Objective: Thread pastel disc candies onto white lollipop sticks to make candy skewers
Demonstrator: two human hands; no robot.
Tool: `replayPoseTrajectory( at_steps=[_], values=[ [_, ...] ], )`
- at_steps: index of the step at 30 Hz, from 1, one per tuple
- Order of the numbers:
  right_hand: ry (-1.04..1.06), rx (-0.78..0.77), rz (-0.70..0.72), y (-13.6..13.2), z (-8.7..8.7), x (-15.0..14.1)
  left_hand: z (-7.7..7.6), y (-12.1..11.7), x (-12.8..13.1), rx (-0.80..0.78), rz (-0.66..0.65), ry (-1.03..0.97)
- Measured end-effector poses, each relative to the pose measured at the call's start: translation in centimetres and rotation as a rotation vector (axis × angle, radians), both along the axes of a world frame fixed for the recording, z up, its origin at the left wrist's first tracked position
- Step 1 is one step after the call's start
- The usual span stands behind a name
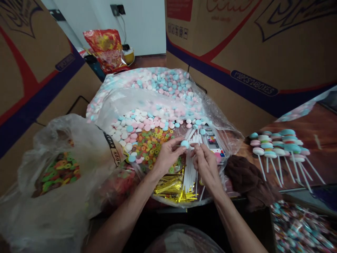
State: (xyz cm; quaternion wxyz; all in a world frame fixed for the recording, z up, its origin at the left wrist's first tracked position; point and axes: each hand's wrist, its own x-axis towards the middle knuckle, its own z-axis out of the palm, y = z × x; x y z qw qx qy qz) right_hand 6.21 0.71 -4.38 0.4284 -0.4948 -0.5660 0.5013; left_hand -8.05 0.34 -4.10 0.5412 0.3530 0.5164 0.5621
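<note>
Between the thumb and fingers of my left hand [168, 154] is a round pale-blue marshmallow [184, 144], held on edge. My right hand [205, 163] is closed in a pinch beside it, on a thin white stick that points at the marshmallow; most of the stick is hidden by the fingers. Under my hands lies a bundle of white sticks [189, 172]. Gold twist ties [168, 189] are heaped just below. Left of them spreads a pile of colourful gummy rings [150, 142], with loose pink, white and blue marshmallows [126, 128] around it.
A big clear bag of marshmallows [163, 84] fills the middle back. Finished candy skewers [279, 144] lie right, near a brown cloth [247, 179] and a box of wrapped sweets [302, 225]. Large cartons [223, 38] flank both sides. At left sits a plastic bag [86, 140] of gummy rings.
</note>
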Motion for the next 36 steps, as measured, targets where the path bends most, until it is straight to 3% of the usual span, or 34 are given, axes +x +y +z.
replayPoseTrajectory(
  at_steps=[4,10,16,25,30,36],
  values=[
    [-0.177,0.035,0.096,-1.0,0.8,1.1,0.7,0.3,-0.3,0.010,0.128,-0.011],
    [-0.209,0.018,0.146,-2.4,0.5,0.9,0.7,0.5,-0.7,0.036,0.230,-0.004],
    [-0.249,0.030,0.166,-2.3,0.2,0.9,-0.3,0.5,-1.3,0.076,0.174,0.066],
    [-0.145,-0.090,0.256,-1.4,1.3,0.6,-0.5,-0.1,-2.1,0.244,0.101,0.667],
    [-0.036,-0.088,0.154,-2.4,1.3,-1.0,-0.5,-0.8,-2.0,0.239,0.113,0.709],
    [-0.100,-0.045,0.120,-2.9,0.5,-2.2,-0.2,-3.0,-1.2,0.217,0.087,0.724]
  ],
)
